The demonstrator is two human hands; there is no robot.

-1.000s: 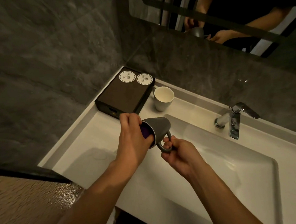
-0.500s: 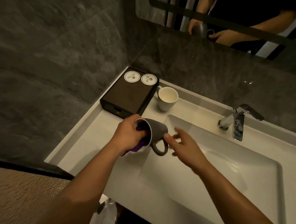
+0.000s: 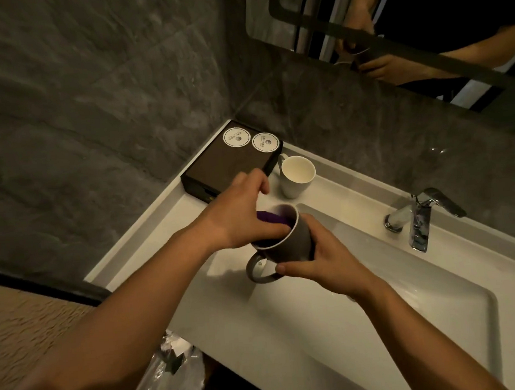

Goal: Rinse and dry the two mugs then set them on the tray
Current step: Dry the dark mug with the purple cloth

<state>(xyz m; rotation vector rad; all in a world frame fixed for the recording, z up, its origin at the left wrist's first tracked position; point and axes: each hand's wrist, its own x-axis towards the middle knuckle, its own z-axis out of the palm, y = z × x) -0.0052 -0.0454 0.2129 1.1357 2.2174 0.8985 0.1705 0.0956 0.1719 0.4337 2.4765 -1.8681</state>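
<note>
- Grey mug [image 3: 286, 241] at frame centre, gripped round its body by right hand [image 3: 320, 260]
- Left hand [image 3: 239, 214] presses purple cloth [image 3: 269, 218] inside
- Best to twist the cloth down to the base, mug held firm

A bathroom: white sink [image 3: 438, 319], chrome tap [image 3: 417, 218], wall mirror [image 3: 420, 10], grey tiles.

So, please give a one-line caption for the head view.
Left hand wipes inside grey mug with purple cloth, right hand holding it.
</note>
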